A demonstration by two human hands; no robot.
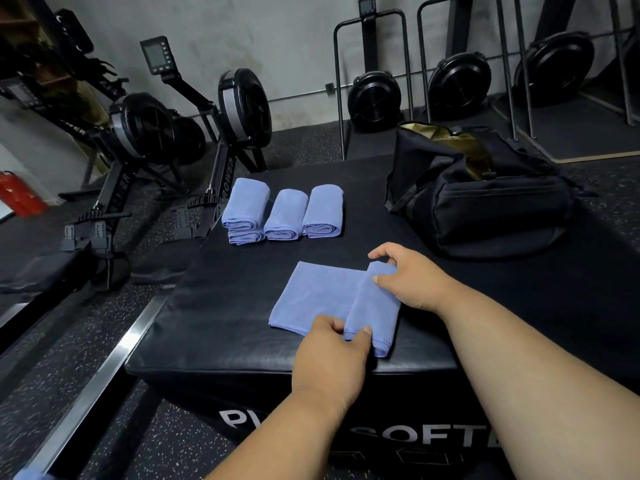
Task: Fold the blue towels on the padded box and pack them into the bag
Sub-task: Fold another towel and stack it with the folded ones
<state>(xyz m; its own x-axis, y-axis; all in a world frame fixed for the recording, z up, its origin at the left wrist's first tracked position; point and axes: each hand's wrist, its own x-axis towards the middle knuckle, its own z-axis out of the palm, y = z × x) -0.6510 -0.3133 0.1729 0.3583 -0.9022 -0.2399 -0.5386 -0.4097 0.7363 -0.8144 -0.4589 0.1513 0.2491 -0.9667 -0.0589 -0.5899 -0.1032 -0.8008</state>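
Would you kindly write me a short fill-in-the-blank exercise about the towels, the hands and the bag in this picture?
1. Both hands, the left hand and right hand, hold the half-folded blue towel on the ____ padded box.
2. The folded blue towels at the far edge sit in ____ piles.
3. The black fabric bag is ____ at its top.
4. The bag stands to the ____ of the folded towels.

Missing words: black; three; open; right
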